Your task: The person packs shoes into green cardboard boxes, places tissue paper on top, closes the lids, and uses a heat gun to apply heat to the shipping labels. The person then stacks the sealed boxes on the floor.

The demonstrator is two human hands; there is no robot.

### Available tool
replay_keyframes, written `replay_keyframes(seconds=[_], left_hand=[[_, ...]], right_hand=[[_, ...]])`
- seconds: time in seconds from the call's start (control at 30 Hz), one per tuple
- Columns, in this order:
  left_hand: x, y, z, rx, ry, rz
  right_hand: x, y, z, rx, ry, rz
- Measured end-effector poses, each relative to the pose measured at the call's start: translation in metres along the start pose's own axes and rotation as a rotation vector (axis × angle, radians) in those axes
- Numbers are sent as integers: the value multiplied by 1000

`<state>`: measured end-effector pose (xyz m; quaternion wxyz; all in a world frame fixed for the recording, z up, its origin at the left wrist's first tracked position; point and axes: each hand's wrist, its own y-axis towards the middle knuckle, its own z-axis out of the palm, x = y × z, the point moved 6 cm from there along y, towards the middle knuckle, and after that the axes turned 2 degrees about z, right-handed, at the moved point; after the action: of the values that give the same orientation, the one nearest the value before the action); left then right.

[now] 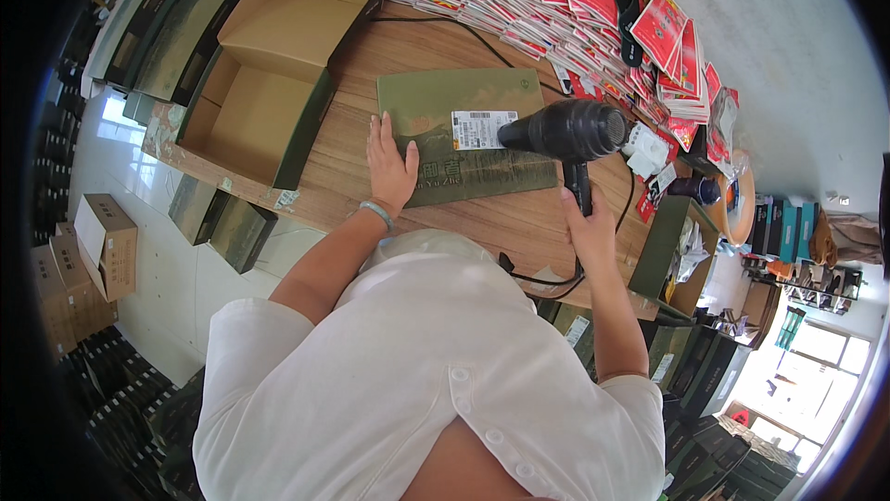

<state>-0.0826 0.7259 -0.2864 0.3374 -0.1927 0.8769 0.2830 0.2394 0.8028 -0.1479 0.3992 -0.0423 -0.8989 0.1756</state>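
Box (487, 165): we are seeing it lying flat and closed on the wooden table (352, 93), olive green with brownish patches and dark print.
Label (477, 130): we are finding it white, black-printed, lying near the box's middle.
Hair dryer (561, 128): we are holding it by its handle (577, 184), black, its nozzle pointing left at the label's right edge.

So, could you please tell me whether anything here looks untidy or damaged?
Yes: red cards lie in a loose, overlapping heap along the far side of the wooden table, not squarely stacked, and the table's left corner looks patchy and worn. The green box under the left hand shows no clear damage.
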Motion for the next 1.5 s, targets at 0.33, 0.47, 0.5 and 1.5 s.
replay_keyframes(seconds=[0.33,0.47,0.5,1.5], left_hand=[[0,0,-1,0,13,-11],[-1,1,0,-5,13,-3],[-1,0,0,-2,15,-5],[0,0,0,2,15,12]], right_hand=[[14,34,15,-64,-115,-86],[16,40,20,-118,-48,-270],[16,40,25,-79,-79,-220],[30,-6,23,28,-24,-122]])
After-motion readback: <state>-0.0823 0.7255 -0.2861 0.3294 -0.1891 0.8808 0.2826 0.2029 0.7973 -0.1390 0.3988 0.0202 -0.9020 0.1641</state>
